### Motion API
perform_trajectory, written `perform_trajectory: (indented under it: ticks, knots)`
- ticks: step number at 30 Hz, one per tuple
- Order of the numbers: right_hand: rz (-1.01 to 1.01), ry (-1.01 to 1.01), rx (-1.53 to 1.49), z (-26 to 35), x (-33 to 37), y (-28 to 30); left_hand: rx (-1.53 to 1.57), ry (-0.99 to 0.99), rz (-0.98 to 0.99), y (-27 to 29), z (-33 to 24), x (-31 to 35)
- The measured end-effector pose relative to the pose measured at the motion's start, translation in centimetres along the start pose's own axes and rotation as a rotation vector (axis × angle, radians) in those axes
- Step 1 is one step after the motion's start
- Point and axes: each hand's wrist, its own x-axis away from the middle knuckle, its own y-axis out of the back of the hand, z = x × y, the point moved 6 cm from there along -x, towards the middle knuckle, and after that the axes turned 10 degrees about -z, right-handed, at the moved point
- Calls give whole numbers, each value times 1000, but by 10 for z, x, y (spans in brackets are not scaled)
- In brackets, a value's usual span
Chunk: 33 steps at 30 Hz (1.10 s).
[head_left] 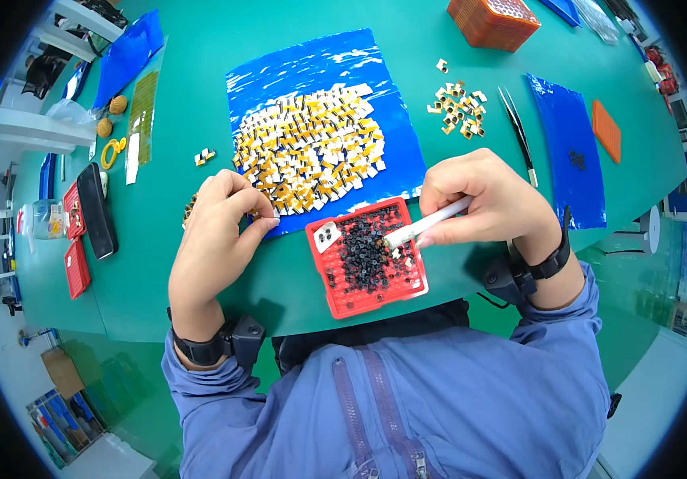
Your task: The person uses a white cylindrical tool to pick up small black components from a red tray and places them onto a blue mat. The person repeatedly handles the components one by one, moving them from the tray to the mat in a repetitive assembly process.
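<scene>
My right hand (479,199) is closed round a white pen-like stick (431,223), its tip down among small black ring-like parts (366,251) in a red tray (343,307). At the lower left edge of a blue sheet (303,60), my left hand (219,231) pinches a small pale piece (275,215), mostly hidden by the fingertips. A broad heap of small white-and-gold pieces (307,148) covers much of that sheet, beside the left fingers. A white scrap (326,237) with black parts on it lies in the tray's far left corner.
Right of the sheet lie a small group of gold-and-white pieces (461,109), black tweezers (517,132) and another blue sheet (563,152). A stack of orange trays (493,24) stands at the back. To the left are a black case (97,211) and yellow scissors (112,152).
</scene>
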Motion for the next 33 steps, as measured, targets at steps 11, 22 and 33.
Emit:
perform_trajectory:
  ticks: [11, 22, 33]
  knots:
    - [3, -7, 27, 2, 0, 1, 39, 95, -313, 40, 49, -4]
    - [-20, 46, 46, 2, 3, 0, 35, 442, -249, 32, 135, 1]
    - [-12, 29, 26, 5, 3, -1, 28, 509, -360, 34, 155, 4]
